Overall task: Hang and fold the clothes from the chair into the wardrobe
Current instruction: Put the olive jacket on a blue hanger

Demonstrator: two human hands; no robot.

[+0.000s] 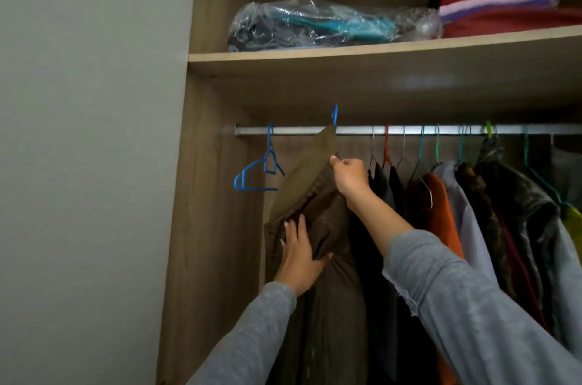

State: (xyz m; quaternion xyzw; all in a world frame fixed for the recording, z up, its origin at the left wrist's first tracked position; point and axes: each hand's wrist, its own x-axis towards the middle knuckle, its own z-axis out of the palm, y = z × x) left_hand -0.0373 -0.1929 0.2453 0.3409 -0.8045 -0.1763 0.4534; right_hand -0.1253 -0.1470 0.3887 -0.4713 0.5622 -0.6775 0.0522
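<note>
Right hand (pixel 349 178) pinches the brown garment (pixel 329 306) up top; left hand (pixel 299 255) presses flat lower down

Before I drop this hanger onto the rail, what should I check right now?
1. Seating: the blue hook stands above the rail, not on it: not ok.
2. Top grip: the right hand grips the brown coat near its top: ok.
3. Lower support: the left hand rests flat under a fold of the coat: ok.
4. Rail space between the empty blue hanger and the hung clothes: ok.
5. Coat square on its hanger: cannot tell, fabric hides it.
</note>
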